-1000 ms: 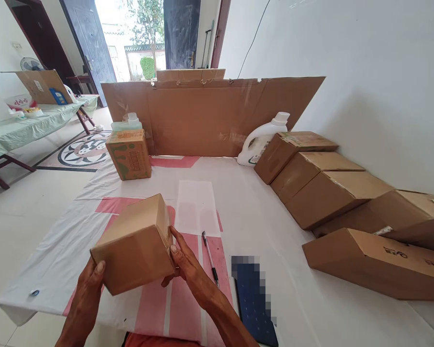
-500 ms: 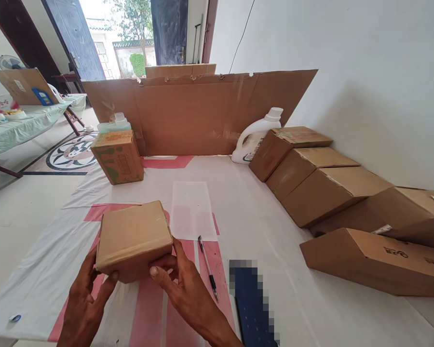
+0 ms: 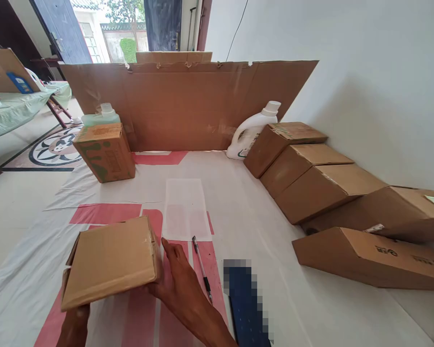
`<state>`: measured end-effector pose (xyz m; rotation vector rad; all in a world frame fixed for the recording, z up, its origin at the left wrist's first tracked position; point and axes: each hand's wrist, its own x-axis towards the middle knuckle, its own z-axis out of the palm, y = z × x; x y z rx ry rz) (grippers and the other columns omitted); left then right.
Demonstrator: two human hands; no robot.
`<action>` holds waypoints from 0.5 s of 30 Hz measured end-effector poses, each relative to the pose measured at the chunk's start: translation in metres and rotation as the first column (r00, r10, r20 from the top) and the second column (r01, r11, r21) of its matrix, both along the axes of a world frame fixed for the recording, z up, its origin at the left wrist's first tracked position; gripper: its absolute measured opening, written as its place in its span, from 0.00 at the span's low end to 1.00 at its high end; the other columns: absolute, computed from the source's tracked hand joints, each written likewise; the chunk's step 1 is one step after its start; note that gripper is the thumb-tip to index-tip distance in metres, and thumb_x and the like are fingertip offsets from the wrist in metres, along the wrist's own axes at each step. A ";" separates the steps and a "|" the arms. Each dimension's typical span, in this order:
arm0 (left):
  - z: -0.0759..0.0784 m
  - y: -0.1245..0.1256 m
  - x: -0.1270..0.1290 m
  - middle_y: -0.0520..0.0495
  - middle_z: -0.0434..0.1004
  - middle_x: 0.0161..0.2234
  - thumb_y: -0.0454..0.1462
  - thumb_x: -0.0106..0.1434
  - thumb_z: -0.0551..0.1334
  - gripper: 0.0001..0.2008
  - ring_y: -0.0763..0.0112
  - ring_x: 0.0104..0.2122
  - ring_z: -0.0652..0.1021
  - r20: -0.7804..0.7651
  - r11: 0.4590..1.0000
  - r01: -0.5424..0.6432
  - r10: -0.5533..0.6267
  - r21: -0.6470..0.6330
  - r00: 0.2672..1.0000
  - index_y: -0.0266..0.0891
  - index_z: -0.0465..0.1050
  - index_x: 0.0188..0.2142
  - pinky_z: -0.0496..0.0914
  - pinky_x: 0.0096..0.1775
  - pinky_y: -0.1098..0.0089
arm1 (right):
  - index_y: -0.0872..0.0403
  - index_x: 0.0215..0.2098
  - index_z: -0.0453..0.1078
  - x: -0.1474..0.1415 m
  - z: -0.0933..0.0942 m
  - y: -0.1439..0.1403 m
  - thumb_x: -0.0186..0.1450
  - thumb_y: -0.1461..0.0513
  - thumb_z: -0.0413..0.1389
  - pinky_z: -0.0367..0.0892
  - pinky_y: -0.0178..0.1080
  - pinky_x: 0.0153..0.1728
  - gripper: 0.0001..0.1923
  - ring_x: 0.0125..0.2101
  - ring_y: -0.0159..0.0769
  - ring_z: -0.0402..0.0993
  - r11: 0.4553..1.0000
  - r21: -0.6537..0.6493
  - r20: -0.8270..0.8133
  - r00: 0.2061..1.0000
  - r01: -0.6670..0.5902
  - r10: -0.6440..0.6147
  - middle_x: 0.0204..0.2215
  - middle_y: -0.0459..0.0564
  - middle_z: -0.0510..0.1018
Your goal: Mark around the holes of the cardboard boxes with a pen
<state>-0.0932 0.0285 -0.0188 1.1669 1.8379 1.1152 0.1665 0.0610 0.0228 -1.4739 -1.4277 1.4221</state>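
A small plain cardboard box (image 3: 112,258) is held tilted above the cloth-covered table (image 3: 249,207), low and left in the head view. Beneath its lower left corner, my left hand (image 3: 75,324) supports it, with the fingers hidden by the box. My right hand (image 3: 184,291) grips the right end, fingers along the side and thumb tucked under. Just right of that hand lies a black-and-clear pen (image 3: 201,270) on the cloth. A translucent white sheet (image 3: 183,207) rests beyond the pen.
Several cardboard boxes (image 3: 329,185) line the right side along the wall. Behind stands a cardboard panel (image 3: 181,106), with a white jug (image 3: 251,132) before it. A printed carton (image 3: 106,154) and a greenish bottle (image 3: 101,116) stand back left. A dark blue item (image 3: 248,303), partly pixelated, lies in front.
The small box has moved left and toward me and turned, showing its left end. My left hand has slid underneath it. The view has shifted slightly right.
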 end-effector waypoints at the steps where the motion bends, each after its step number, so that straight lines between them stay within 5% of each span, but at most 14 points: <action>1: -0.005 0.000 0.004 0.38 0.74 0.66 0.73 0.60 0.55 0.52 0.35 0.78 0.52 -0.018 1.000 -0.010 0.009 -0.026 1.000 0.47 0.61 0.73 0.45 0.76 0.39 | 0.40 0.77 0.57 -0.002 -0.002 0.002 0.60 0.61 0.69 0.70 0.51 0.61 0.51 0.61 0.53 0.72 1.000 -0.006 -0.042 0.999 -0.024 0.024 0.65 0.53 0.70; 7: -0.010 0.004 0.021 0.36 0.75 0.64 0.60 0.57 0.69 0.44 0.33 0.76 0.57 -0.142 0.991 0.001 -0.021 -0.137 0.990 0.45 0.67 0.67 0.53 0.73 0.35 | 0.41 0.81 0.47 -0.015 -0.030 0.008 0.68 0.60 0.64 0.62 0.58 0.68 0.49 0.70 0.57 0.63 0.988 0.129 -0.053 0.995 -0.081 0.089 0.71 0.57 0.66; 15: 0.001 0.012 0.024 0.34 0.75 0.64 0.57 0.60 0.68 0.40 0.32 0.73 0.63 -0.136 0.985 -0.059 0.037 -0.162 0.990 0.43 0.69 0.66 0.62 0.69 0.35 | 0.42 0.81 0.48 -0.019 -0.051 0.022 0.72 0.54 0.62 0.67 0.59 0.65 0.44 0.67 0.59 0.67 0.962 0.249 -0.039 0.991 -0.112 0.125 0.71 0.60 0.68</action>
